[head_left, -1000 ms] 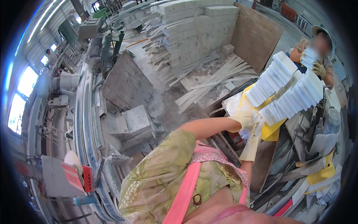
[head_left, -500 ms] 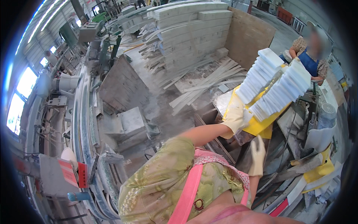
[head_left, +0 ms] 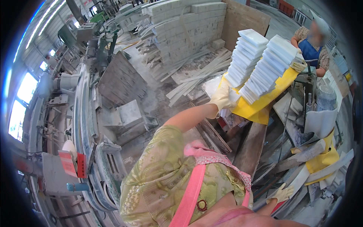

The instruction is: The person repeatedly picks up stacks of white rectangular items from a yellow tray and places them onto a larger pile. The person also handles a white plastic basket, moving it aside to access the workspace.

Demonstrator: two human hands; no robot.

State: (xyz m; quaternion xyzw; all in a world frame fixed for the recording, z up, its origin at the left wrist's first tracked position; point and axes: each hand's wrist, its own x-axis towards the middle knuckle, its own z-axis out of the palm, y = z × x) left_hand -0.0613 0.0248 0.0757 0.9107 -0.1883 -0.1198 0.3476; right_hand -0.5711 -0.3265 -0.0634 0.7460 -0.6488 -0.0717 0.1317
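Observation:
Two leaning stacks of white stone slabs, a left stack (head_left: 246, 56) and a right stack (head_left: 269, 68), stand on a yellow sheet (head_left: 254, 111). My left hand (head_left: 223, 99), in a cream glove, is closed on a white slab (head_left: 234, 97) at the near end of the left stack. Its fingertips are partly hidden. Low at the right, my right hand (head_left: 283, 193), gloved too, has its fingers spread and holds nothing. It is over long stone offcuts (head_left: 297, 185), apart from the stacks.
A co-worker in a blue apron (head_left: 309, 53) stands beyond the right stack, a gloved hand (head_left: 298, 65) beside it. Thin stone strips (head_left: 206, 73) lie on the floor before a wall of blocks (head_left: 189, 34). Machine rails (head_left: 81, 113) run along the left. Yellow sheeting (head_left: 321, 160) lies among offcuts.
My right hand has swung down and away from the stacks toward the lower right, its fingers now spread. The view has shifted; my left hand stays by the slabs.

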